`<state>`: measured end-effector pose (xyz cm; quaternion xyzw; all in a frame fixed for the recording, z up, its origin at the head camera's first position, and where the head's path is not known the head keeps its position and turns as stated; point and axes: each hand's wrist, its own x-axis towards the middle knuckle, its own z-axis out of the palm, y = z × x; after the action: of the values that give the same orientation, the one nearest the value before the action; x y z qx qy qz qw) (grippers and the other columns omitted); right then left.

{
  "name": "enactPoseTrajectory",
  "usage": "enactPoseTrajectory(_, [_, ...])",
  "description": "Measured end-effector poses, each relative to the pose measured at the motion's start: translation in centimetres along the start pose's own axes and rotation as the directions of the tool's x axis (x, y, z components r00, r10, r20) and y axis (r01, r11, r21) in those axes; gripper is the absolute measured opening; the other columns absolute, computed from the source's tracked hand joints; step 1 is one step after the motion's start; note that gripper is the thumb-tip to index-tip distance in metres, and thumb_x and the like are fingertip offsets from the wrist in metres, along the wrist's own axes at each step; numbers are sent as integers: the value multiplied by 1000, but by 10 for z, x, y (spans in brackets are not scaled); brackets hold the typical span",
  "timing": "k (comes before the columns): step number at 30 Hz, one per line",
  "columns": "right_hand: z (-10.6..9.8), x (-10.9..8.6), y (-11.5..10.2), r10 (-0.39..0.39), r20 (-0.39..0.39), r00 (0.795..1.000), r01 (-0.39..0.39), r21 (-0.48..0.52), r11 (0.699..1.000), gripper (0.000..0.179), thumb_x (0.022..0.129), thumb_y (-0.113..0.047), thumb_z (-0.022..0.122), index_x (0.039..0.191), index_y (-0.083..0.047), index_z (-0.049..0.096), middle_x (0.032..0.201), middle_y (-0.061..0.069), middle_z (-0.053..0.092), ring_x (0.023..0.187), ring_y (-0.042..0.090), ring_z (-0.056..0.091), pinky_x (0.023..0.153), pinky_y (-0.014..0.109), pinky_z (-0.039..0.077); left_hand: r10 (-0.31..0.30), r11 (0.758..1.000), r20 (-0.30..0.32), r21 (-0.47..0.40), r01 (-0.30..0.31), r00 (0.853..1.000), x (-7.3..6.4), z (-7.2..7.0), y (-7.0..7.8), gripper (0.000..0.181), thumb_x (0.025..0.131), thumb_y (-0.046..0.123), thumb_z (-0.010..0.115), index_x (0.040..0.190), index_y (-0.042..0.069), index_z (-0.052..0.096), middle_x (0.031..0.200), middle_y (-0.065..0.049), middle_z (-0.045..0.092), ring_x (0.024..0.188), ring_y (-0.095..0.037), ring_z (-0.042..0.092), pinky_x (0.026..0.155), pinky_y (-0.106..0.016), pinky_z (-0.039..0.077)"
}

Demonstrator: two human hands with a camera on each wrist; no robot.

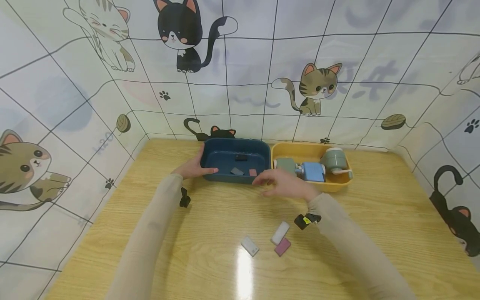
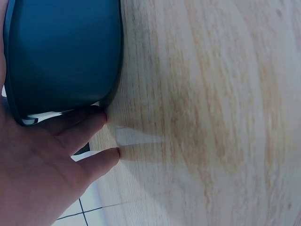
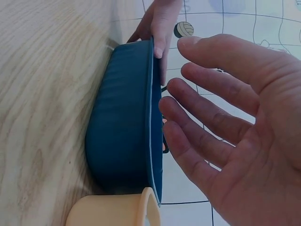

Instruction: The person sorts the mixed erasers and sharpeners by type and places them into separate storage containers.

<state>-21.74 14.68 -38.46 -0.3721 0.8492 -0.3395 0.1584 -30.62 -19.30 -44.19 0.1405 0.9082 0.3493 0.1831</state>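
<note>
Three pieces (image 1: pixel 237 171) are already placed in the far blue bin (image 1: pixel 230 178), gripped by the left hand (image 1: pixel 193 167); three blocks (image 1: pixel 280 233) apparently remain to be placed, near on the bench (image 1: pixel 210 225); the right hand (image 1: pixel 283 183) is relaxed, unoccupied.

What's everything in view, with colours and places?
blue tray: one, dark blue, back centre
yellow tray: one, yellow, back right
small blocks: three; black, grey, pink; inside blue tray
chunky objects: three; two green, one blue; in yellow tray
table: one, light brown, underneath
loose blocks: three; two white, one pink; on table
cat-print walls: three, white, around table
wrist gear: two, black, on wrists
sleeves: two, beige, arms
left grip: one, bare, holding blue tray
right grip: one, bare, near blue tray
</note>
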Motion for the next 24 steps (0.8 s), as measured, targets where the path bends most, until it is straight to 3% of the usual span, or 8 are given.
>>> enactPoseTrajectory(8, [3,-7,-1,-6,19,1000,7,-5,1000,34,87,-8,71,120,-2,64,118,12,63,109,28,58,93,46,46,-21,1000,-6,12,21,1000,2,0,-1,119,83,55,69,150,23,-24,159,-17,-4,142,-39,15,111,-53,20])
enactPoseTrajectory(17, [9,-15,2,-38,26,999,38,-10,999,34,88,-8,69,122,-4,64,118,9,63,108,26,58,91,44,47,-9,1000,-10,14,9,1000,2,0,-1,119,84,52,70,151,21,-23,159,-17,-5,143,-39,14,111,-53,19])
enactPoseTrajectory(24, [13,-20,5,-38,46,998,38,-8,999,36,88,-7,69,123,-1,62,119,14,63,107,31,58,91,45,47,-12,1000,-4,0,12,1000,2,0,-3,119,83,55,70,151,23,-24,160,-15,-5,143,-39,13,111,-54,20])
